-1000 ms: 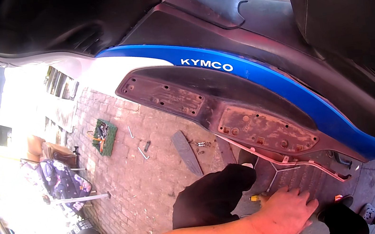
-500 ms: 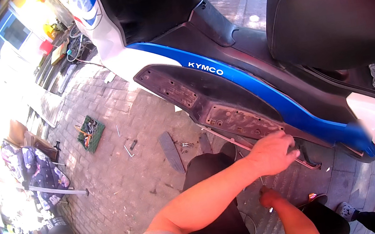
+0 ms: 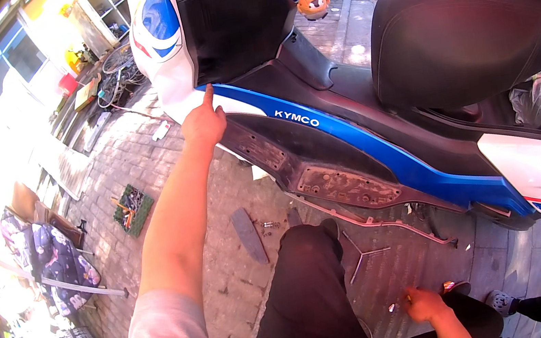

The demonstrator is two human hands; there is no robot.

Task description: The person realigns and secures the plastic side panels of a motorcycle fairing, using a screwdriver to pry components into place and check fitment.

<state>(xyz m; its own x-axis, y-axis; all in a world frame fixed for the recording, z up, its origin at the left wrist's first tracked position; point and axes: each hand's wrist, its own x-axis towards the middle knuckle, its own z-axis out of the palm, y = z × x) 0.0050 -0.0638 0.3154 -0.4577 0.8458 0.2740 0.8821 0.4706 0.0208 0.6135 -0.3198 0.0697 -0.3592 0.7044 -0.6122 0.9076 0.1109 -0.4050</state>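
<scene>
A scooter with white, blue and black panels stands across the view. My left hand (image 3: 204, 124) reaches to the front end of its blue side trim (image 3: 354, 126), the index finger stretched out and touching there. It holds nothing. Below the trim is the dark, dusty footboard (image 3: 349, 184), bare with holes in it. Low on the right, my right hand (image 3: 426, 304) is closed beside my leg; a small orange bit shows at its fingers, too small to name. A three-armed Y wrench (image 3: 363, 253) lies on the ground between my knee and that hand.
A thin reddish rail (image 3: 375, 223) runs below the footboard. Dark flat strips (image 3: 249, 235) and small metal parts (image 3: 269, 224) lie on the paving. A green tool tray (image 3: 133, 210) sits left, near a chair with a patterned cloth (image 3: 55, 258). Another person's shoe (image 3: 500, 302) is at lower right.
My left hand has moved from the rear of the footboard up and left to the trim's front end. My right hand has shifted slightly right and down. The Y wrench has come into plain view.
</scene>
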